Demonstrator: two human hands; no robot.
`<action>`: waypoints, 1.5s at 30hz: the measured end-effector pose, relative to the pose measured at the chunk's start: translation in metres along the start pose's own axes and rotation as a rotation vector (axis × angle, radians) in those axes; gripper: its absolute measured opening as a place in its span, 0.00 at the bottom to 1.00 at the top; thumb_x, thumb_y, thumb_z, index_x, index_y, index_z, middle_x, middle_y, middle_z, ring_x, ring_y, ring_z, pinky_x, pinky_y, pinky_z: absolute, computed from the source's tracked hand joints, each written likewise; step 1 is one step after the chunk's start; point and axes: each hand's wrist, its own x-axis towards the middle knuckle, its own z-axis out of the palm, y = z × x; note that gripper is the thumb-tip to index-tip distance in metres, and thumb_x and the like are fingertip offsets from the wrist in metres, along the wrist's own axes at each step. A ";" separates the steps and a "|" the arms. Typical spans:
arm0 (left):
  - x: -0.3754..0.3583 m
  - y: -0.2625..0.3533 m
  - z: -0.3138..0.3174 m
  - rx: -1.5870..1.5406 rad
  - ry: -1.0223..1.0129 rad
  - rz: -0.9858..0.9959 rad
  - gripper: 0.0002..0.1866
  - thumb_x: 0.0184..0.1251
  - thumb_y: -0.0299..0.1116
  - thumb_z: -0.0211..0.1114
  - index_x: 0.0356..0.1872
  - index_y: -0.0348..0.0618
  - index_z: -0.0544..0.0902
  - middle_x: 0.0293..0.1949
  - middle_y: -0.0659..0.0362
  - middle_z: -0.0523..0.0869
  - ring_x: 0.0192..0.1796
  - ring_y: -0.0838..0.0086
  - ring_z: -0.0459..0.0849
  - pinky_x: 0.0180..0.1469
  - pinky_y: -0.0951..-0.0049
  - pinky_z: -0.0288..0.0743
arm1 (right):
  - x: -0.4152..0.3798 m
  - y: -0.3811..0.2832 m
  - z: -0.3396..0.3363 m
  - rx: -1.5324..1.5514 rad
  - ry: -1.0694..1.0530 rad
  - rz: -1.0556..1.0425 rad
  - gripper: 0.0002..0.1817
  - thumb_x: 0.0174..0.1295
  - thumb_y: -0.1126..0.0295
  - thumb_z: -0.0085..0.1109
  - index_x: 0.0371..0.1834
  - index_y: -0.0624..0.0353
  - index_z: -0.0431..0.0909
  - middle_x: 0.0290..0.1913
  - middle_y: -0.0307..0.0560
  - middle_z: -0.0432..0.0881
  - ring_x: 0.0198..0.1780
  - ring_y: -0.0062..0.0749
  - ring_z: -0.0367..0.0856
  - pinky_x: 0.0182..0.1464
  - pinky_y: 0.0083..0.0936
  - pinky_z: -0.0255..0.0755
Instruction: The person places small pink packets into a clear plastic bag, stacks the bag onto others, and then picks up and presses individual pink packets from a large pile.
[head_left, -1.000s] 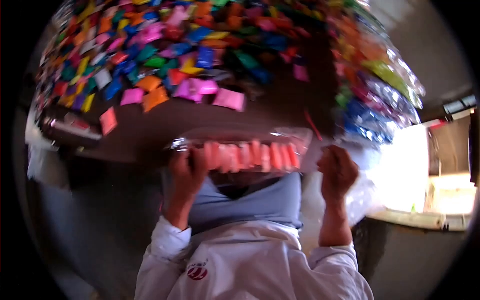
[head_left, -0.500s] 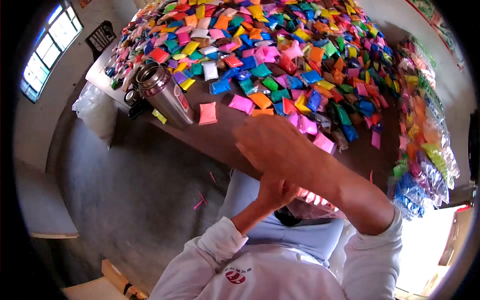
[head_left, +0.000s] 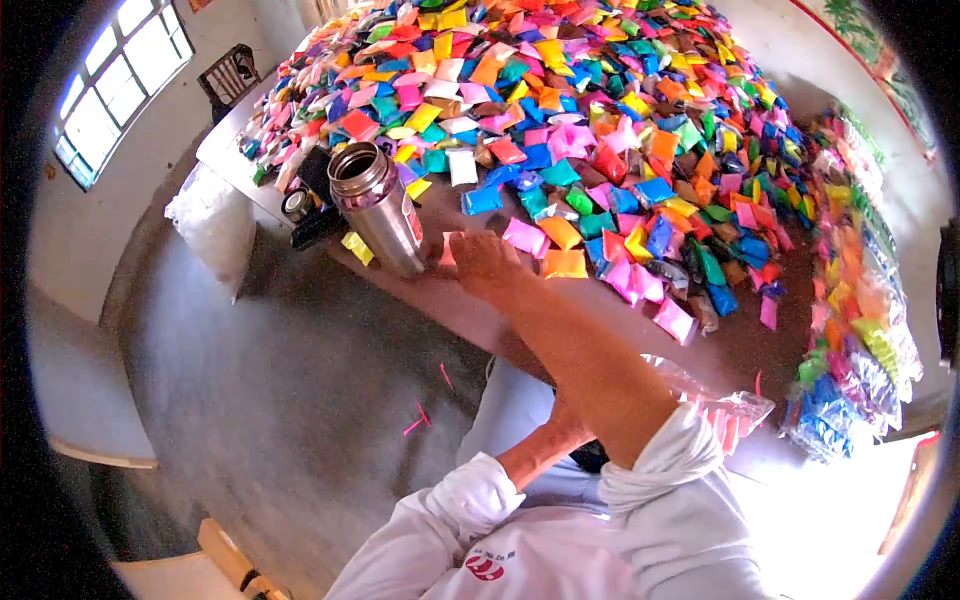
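Note:
My right hand (head_left: 483, 265) reaches across to the table's near edge, next to a steel flask (head_left: 380, 205). Its fingers lie on a pink powder packet (head_left: 447, 246), which the hand mostly covers. My left hand (head_left: 563, 425) stays low by my lap, largely hidden behind my right forearm. It holds a clear plastic bag (head_left: 735, 408) filled with orange-pink packets. A brown table (head_left: 730, 340) carries a wide spread of small coloured packets (head_left: 600, 130).
A round lid (head_left: 295, 205) and a dark object lie left of the flask. Bagged bundles of packets (head_left: 850, 330) line the table's right side. A white sack (head_left: 210, 220) leans by the table's left end, under a window (head_left: 110, 90). Grey floor lies below.
Both hands were up at the bag of orange-pink packets. My right hand then swung left and out to the pink packet by the flask, while the view turned left.

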 end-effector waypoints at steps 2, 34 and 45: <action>-0.001 0.000 0.003 -0.047 -0.077 -0.051 0.22 0.69 0.43 0.57 0.60 0.45 0.73 0.59 0.55 0.78 0.60 0.59 0.75 0.62 0.61 0.68 | -0.002 0.002 0.023 -0.131 0.083 -0.020 0.16 0.63 0.62 0.50 0.50 0.58 0.76 0.50 0.47 0.79 0.49 0.42 0.79 0.50 0.38 0.75; 0.024 0.006 -0.026 -0.280 0.112 -0.194 0.11 0.69 0.35 0.59 0.35 0.36 0.78 0.30 0.51 0.81 0.31 0.61 0.80 0.34 0.67 0.73 | -0.414 0.058 -0.140 1.908 0.958 0.670 0.17 0.64 0.69 0.53 0.55 0.65 0.71 0.49 0.48 0.80 0.45 0.31 0.82 0.44 0.24 0.79; 0.023 0.008 -0.034 -0.281 0.058 -0.257 0.10 0.67 0.34 0.59 0.35 0.37 0.78 0.29 0.51 0.81 0.30 0.62 0.81 0.34 0.67 0.73 | -0.398 0.042 -0.128 1.559 0.730 0.682 0.17 0.62 0.72 0.65 0.50 0.61 0.71 0.39 0.43 0.82 0.36 0.26 0.82 0.37 0.23 0.80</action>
